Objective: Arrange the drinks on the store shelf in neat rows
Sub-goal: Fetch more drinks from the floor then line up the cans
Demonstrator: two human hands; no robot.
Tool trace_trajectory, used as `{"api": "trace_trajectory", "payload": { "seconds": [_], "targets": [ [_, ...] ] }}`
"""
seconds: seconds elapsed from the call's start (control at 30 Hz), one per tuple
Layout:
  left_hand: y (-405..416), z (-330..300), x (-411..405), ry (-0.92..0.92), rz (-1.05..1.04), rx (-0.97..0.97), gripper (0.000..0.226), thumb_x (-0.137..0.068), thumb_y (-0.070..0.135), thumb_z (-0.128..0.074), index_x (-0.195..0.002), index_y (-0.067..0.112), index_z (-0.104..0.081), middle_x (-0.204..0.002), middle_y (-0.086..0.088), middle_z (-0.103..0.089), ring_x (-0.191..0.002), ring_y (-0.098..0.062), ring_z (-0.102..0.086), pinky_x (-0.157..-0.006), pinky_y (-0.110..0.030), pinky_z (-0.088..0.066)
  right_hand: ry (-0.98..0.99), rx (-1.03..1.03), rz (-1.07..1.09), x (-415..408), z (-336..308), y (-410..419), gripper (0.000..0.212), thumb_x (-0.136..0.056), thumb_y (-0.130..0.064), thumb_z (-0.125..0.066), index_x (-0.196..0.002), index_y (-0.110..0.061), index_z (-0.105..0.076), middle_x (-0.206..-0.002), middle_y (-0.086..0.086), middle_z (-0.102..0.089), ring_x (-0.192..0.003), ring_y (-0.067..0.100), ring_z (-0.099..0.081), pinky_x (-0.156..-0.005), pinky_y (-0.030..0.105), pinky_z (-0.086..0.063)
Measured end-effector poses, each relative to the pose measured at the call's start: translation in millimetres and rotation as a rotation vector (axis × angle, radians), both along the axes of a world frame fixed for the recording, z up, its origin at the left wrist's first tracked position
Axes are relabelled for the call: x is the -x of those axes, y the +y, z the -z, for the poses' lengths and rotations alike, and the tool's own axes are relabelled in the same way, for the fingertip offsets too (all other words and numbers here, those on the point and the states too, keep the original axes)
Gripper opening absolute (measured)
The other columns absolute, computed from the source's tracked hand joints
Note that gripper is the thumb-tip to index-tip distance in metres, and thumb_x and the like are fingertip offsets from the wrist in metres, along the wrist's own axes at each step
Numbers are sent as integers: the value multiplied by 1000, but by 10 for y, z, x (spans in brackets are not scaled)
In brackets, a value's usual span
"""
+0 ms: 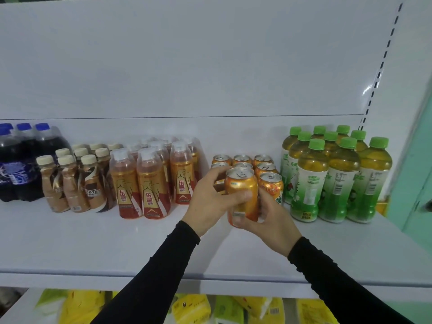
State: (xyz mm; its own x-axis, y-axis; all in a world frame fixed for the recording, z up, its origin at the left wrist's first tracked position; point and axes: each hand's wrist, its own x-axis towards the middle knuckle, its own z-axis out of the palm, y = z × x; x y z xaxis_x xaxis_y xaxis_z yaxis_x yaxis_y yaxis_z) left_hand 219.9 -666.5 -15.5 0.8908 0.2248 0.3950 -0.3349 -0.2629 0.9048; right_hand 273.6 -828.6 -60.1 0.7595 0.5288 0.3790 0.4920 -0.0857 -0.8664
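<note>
Head view: both hands wrap one shiny orange soda can, probably lifted; next, seat it front-left in the can rows.

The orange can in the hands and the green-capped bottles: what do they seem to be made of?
Orange can: probably thin metal, glossy printed wall, with a silvery top and pull tab. Green-capped bottles: apparently clear plastic, since the yellow drink shows through, with matte green screw caps and wrapped labels.

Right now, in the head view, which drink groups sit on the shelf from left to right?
Cola bottles → coffee bottles → red-and-gold bottles → orange cans, with one can held by both hands in front → green tea bottles.
</note>
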Motion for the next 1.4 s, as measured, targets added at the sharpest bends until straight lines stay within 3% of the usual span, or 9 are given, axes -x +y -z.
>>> {"api": "trace_trajectory", "payload": {
  "seconds": [0.17, 0.37, 0.6, 0.77, 0.9, 0.97, 1.03, 1.2, 1.4],
  "targets": [
    [40, 52, 70, -47, 190, -86, 60, -73, 7, -86, -126, 13, -59, -122, 1, -68, -119, -18, -62, -103, -38, -51, -30, -58, 77, -25, 88, 1, 79, -68, -16, -90, -131, -31, -44, -120, -19, -62, -113, 1, -58, -97, 25, -51],
    [81, 89, 106, -41, 256, -107, 57, -75, 1, -84, -125, 14, -60, -124, -2, -68, -122, -21, -61, -107, -39, -48, -92, -71, 102, -20, 124, 6, 77, -67, -8, -88, -125, -35, -45, -119, -17, -61, -111, -1, -57, -90, 11, -46],
    [99, 42, 117, -3, 280, -215, 64, -77, 12, -84, -132, 29, -56, -131, 10, -61, -128, -10, -55, -106, -27, -45, -49, -49, 24, 10, 83, -9, 76, -69, -16, -89, -128, -36, -46, -121, -20, -62, -117, 5, -58, -98, 26, -49],
    [157, -63, 85, 109, 292, -66, 62, -78, 24, -84, -132, 23, -54, -125, 4, -68, -118, -14, -63, -98, -34, -54, 138, -10, -212, 24, 13, -54, 79, -64, -41, -85, -132, -30, -47, -127, -13, -64, -120, 14, -60, -99, 33, -51],
    [118, -124, 46, 136, 213, 47, 60, -72, 28, -82, -125, 23, -57, -103, 2, -75, -98, -14, -72, -80, -28, -58, 255, -56, -302, 47, 26, -52, 88, -67, -54, -83, -138, -19, -46, -130, 2, -64, -121, 21, -60, -97, 36, -53],
    [119, -128, -3, 125, 88, 78, 55, -72, 30, -86, -121, 24, -61, -101, 0, -74, -92, -16, -73, -73, -26, -57, 292, -91, -267, 58, 33, -49, 87, -67, -62, -79, -139, -26, -45, -132, 3, -62, -122, 20, -59, -99, 41, -52],
    [131, -124, -57, 139, -48, 109, 54, -71, 38, -88, -116, 24, -63, -104, -6, -71, -87, -17, -73, -66, -26, -56, 244, -81, -220, 82, 14, -39, 81, -69, -66, -73, -137, -35, -42, -135, -4, -59, -122, 12, -59, -97, 34, -53],
    [85, -158, -135, 206, -194, 201, 43, -82, 47, -77, -104, 11, -66, -88, -1, -73, -67, -8, -72, -58, -28, -60, 210, -104, -175, 146, -88, 3, 62, -82, -40, -62, -138, -30, -38, -121, -11, -65, -109, 5, -65, -87, 24, -54],
    [136, -186, -171, 246, -202, 212, 42, -89, 49, -69, -113, 15, -62, -104, -3, -71, -88, -15, -72, -60, -25, -59, 460, -275, -170, 116, -128, -15, 45, -75, -35, -60, -119, -29, -54, -107, -3, -70, -100, 19, -71, -84, 34, -58]
  ]
}}
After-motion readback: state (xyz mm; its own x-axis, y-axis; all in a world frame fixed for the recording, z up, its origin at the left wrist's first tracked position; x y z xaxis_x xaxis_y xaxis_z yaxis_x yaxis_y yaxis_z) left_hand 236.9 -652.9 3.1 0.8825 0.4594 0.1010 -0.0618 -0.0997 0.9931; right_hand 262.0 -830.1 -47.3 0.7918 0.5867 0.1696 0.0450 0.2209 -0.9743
